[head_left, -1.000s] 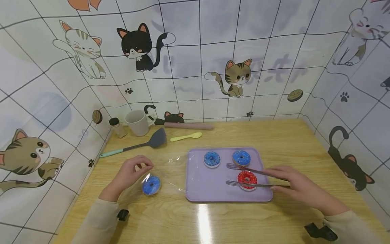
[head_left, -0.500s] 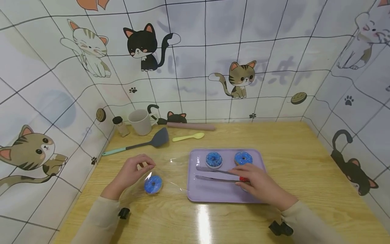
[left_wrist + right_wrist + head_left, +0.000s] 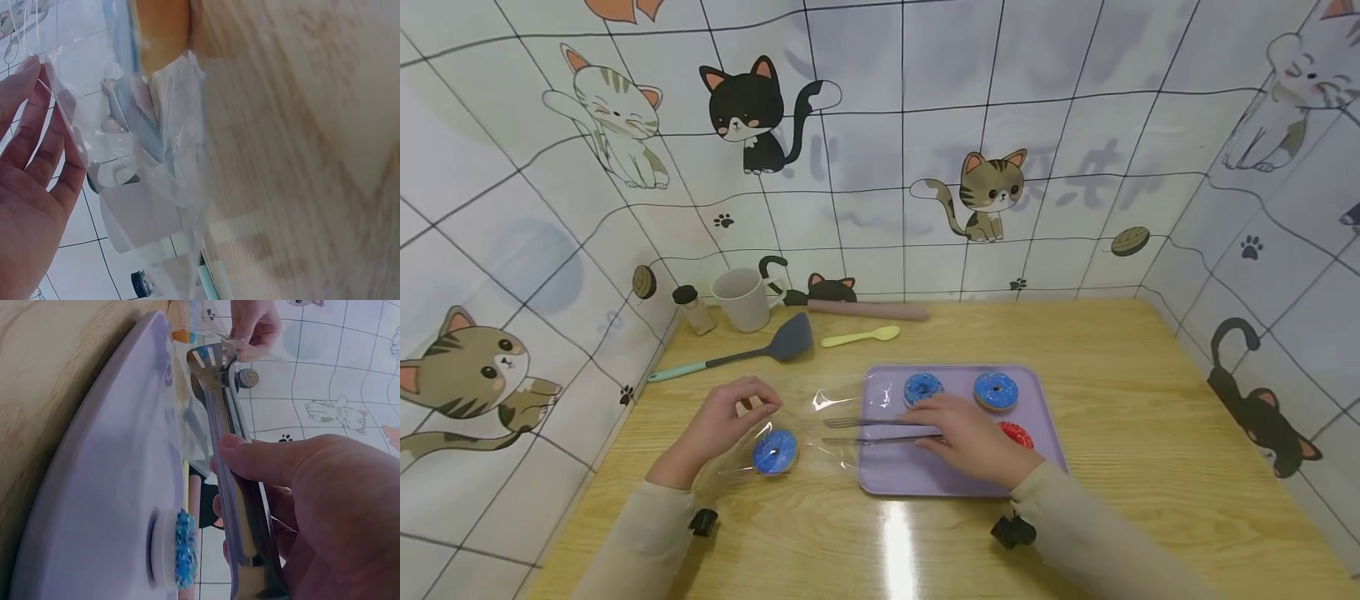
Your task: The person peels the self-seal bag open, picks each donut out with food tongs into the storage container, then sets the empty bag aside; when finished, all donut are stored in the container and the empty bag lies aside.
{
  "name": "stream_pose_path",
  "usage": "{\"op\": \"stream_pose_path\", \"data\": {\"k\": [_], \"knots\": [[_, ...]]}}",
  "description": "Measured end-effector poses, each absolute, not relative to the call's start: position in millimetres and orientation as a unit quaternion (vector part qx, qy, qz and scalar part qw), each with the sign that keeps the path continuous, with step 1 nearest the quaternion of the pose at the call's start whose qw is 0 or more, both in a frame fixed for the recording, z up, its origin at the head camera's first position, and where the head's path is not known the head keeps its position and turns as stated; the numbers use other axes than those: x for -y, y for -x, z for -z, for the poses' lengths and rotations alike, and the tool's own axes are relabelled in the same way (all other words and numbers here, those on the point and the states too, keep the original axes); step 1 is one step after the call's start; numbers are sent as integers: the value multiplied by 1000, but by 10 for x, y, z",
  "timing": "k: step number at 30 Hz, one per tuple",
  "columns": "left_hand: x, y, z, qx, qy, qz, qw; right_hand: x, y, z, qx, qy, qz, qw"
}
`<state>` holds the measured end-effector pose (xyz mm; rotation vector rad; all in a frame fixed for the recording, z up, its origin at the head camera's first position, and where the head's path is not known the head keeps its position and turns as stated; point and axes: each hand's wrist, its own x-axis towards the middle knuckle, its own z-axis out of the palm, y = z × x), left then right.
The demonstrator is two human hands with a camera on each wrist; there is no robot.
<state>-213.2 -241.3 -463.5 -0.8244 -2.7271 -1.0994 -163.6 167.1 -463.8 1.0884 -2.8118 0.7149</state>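
Note:
My left hand (image 3: 722,429) pinches the edge of a clear plastic bag (image 3: 181,137) between thumb and fingers. Inside or under the film lies a blue toy donut (image 3: 774,452); which of the two is hard to tell. My right hand (image 3: 973,442) grips metal tongs (image 3: 219,412) above the purple tray (image 3: 925,482). Nothing sits between the tongs' slightly parted tips, which point left at the bag. On the tray are a blue sprinkled donut (image 3: 921,387), a second blue donut (image 3: 996,391) and a red donut (image 3: 1018,433), partly covered by my right hand.
Behind my left hand lies a spatula (image 3: 790,337) with a mint handle, and a yellow spoon (image 3: 861,336) is beside it. A rolling pin (image 3: 867,311), a mug (image 3: 741,300) and a black-capped shaker (image 3: 695,310) stand or lie along the back wall.
My right hand has carried the tongs leftward across the tray, from over the red donut to the bag. My left hand stays in place holding the bag.

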Motion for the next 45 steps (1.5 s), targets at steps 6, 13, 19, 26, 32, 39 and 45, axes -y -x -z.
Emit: {"op": "stream_pose_path", "data": {"k": [6, 13, 19, 26, 32, 39, 45], "knots": [[2402, 2105, 4609, 892, 273, 357, 50, -1445, 1743, 4686, 900, -373, -225, -4], [2389, 2114, 4631, 888, 283, 360, 54, -1274, 1850, 4691, 887, -407, -217, -1], [2384, 2099, 4639, 888, 277, 363, 50, -1172, 1924, 4722, 881, -422, -210, -30], [2372, 2097, 4644, 887, 279, 364, 49, -1100, 1958, 4741, 880, -420, -219, -42], [2372, 2105, 4655, 888, 276, 365, 47, -1091, 1950, 4748, 880, -422, -213, -31], [2376, 2104, 4657, 892, 275, 355, 46, -1179, 1853, 4705, 890, -407, -205, -13], [2412, 2105, 4681, 894, 280, 346, 54, -1299, 1751, 4646, 899, -389, -201, -14]]}}
